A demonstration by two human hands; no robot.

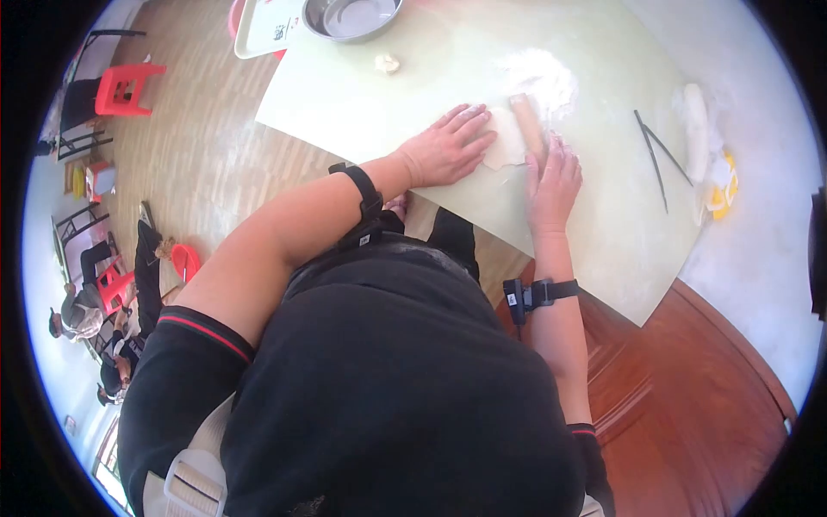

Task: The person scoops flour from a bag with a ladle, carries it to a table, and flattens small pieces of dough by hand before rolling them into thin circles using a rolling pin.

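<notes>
A flattened piece of dough (506, 142) lies on the pale tabletop. My left hand (450, 145) rests on its left edge, fingers stretched out and flour on the fingertips. To the right of the dough is a short wooden rolling pin (526, 121), angled away from me. My right hand (556, 179) closes around the near end of this pin, with the thumb on the left side. A heap of white flour (544, 79) spreads just beyond the pin. A small lump of dough (387, 64) sits farther back on the left.
A metal bowl (351, 19) and a light tray (258, 30) stand at the back left. Two dark sticks (652, 159) lie at the right, near a long white roll (694, 121) and a yellow-and-white packet (722, 188). Red stools (121, 89) and people are off to the left.
</notes>
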